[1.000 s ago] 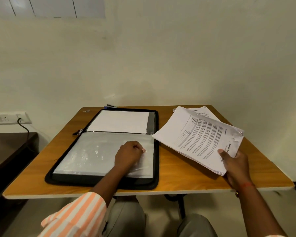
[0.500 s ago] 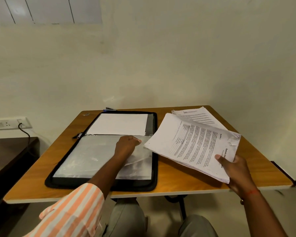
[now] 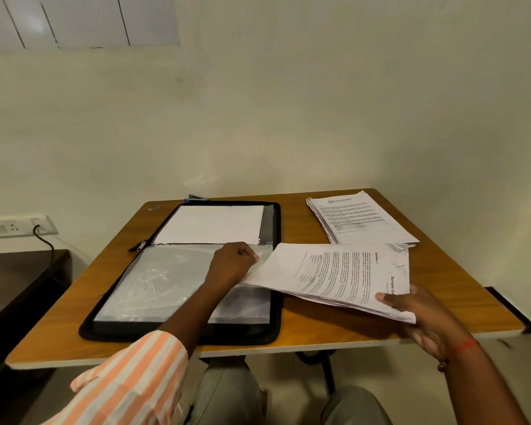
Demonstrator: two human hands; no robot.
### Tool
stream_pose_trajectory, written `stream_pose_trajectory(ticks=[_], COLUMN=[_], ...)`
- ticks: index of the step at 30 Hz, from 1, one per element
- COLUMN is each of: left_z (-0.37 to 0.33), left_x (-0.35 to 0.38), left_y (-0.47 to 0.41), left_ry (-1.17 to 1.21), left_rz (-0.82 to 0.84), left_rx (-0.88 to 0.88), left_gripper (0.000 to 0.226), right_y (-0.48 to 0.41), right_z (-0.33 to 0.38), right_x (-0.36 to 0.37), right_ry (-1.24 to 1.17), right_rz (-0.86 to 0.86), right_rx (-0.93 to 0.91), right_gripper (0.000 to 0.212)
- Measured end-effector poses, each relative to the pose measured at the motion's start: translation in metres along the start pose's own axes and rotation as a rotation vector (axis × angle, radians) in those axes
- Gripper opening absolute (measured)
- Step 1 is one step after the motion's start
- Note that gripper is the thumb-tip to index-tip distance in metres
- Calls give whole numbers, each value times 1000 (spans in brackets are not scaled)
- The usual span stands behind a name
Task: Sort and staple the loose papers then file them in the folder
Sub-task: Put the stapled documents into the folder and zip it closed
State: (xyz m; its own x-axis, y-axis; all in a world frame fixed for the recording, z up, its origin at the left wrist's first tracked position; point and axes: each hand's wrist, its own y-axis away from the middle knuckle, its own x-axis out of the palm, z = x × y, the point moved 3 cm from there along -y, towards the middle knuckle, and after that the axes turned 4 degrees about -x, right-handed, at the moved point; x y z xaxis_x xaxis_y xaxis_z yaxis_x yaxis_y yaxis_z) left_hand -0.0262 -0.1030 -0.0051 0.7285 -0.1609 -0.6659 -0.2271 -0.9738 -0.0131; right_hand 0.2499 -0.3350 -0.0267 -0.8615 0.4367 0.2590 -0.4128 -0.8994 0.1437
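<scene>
A black zip folder (image 3: 178, 334) lies open on the wooden table (image 3: 313, 332), with a white sheet (image 3: 212, 223) in its far half and a clear plastic sleeve (image 3: 154, 283) in its near half. My left hand (image 3: 232, 263) pinches the sleeve's right edge near the fold. My right hand (image 3: 417, 311) grips a stapled bundle of printed papers (image 3: 337, 271) by its near right corner. The bundle's far end reaches over the folder's right edge and touches the sleeve beside my left hand. A second stack of printed papers (image 3: 359, 219) rests at the table's far right.
A blue and dark stapler (image 3: 195, 197) sits just behind the folder at the wall. A small metal clip (image 3: 154, 207) lies at the table's far left corner. A wall socket with a black cable (image 3: 40, 231) is at the left, above a dark side table (image 3: 19, 286).
My right hand has swung the bundle left and lowered it toward the folder, uncovering the far stack. My left hand slid up the sleeve's right edge toward the fold.
</scene>
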Motion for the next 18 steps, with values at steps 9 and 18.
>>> stream_pose_trajectory(ticks=[9,18], left_z=[-6,-5], left_x=[-6,3], left_y=[-5,-5], left_ry=[-43,-28], left_rz=[35,73], left_rx=[22,-5], left_gripper=[6,7], right_y=[-20,-40], right_z=[21,27], right_x=[-3,-12], right_ry=[-149,-102], right_rz=[124,-116], right_rx=[112,199], right_gripper=[102,16])
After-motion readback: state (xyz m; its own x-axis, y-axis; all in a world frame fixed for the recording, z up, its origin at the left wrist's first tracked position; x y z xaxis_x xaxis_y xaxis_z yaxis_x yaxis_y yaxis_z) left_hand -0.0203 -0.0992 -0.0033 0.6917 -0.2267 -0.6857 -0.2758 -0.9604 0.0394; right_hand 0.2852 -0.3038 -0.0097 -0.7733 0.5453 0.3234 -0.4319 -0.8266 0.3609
